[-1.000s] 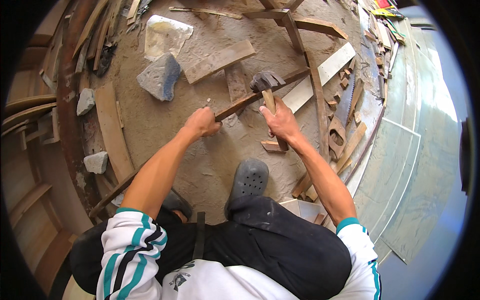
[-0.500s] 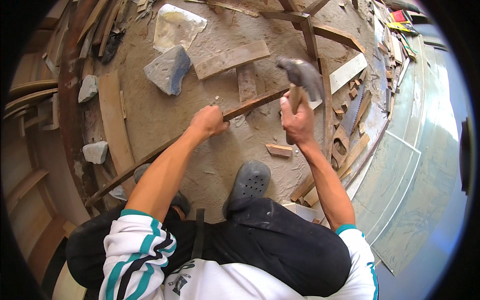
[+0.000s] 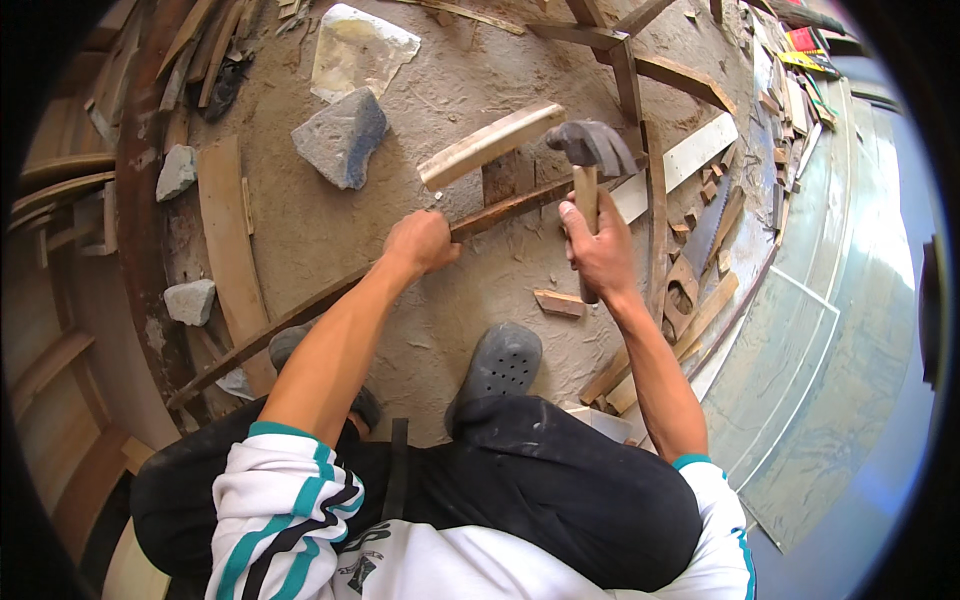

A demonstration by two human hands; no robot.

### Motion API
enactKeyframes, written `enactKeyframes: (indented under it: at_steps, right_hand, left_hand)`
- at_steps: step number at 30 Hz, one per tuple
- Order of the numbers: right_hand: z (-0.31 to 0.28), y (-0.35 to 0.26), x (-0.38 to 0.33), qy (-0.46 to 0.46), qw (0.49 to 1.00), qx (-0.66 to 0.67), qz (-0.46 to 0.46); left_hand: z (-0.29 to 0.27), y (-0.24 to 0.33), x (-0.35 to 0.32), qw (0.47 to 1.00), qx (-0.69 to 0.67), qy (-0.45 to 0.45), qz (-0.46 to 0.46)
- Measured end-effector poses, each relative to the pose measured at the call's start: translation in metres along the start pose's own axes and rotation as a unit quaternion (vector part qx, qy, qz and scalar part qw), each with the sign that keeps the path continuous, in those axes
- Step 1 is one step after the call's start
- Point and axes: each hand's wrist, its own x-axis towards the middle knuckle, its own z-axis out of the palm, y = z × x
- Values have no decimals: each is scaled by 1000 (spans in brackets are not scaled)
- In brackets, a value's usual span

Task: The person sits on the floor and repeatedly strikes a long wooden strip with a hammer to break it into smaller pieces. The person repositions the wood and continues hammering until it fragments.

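Observation:
My left hand [image 3: 420, 242] is closed around a long narrow wooden strip [image 3: 290, 322], which slants from the lower left up to the right. In my right hand [image 3: 603, 250] is a claw hammer [image 3: 586, 165], gripped by its wooden handle with the head upward. The hammer's head is over the strip's far right part; whether they touch I cannot tell. Just beyond the strip, a pale board [image 3: 490, 148] is tilted, its long edge showing. A short dark wood piece [image 3: 508, 180] lies between that board and the strip.
A grey stone block [image 3: 343, 138] sits beyond my left hand. A wooden frame [image 3: 655, 220] stands at the right, near a handsaw [image 3: 684, 290] and several offcuts. A small wood scrap [image 3: 560, 303] is near my shoe [image 3: 503, 360]. Glass sheets [image 3: 800, 340] lie far right.
The pale board has tipped and shifted right, showing its edge instead of its flat face. The hammer's head has swung slightly and is sharper now. My left hand has stayed on the strip.

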Motion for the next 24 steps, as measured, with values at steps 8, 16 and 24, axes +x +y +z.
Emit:
enactKeyframes:
  at_steps: [8,16,24]
  right_hand:
    - [4,27,6,-31,998,-60,15]
    - [-11,10,-7,-5,999,0,34]
    - [-21,19,-25,13,999,6,49]
  left_hand:
    - [4,1,-3,995,39,78,49]
    - [-7,-6,18,829,10,517,214]
    - [-78,27,77,946,183,207,172]
